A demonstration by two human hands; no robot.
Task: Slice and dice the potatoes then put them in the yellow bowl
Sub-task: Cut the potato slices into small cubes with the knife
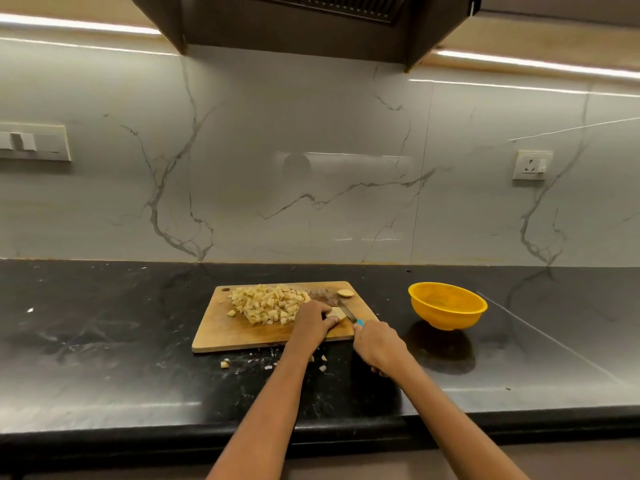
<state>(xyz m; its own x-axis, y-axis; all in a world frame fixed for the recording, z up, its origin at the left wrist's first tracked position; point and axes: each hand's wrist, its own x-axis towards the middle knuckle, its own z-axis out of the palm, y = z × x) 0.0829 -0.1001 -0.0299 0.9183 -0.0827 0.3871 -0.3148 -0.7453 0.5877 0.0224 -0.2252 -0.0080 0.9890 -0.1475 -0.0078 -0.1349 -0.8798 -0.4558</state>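
A wooden cutting board lies on the black counter. A heap of diced potato covers its back left part. My left hand holds a pale potato piece down on the board's right side. My right hand grips a knife with a blue handle; its blade lies against that piece. A potato end slice sits at the board's back right corner. The yellow bowl stands to the right of the board, with nothing visible inside.
A few stray potato cubes lie on the black counter in front of the board. A marble backsplash rises behind, with a socket at the right and a switch plate at the left.
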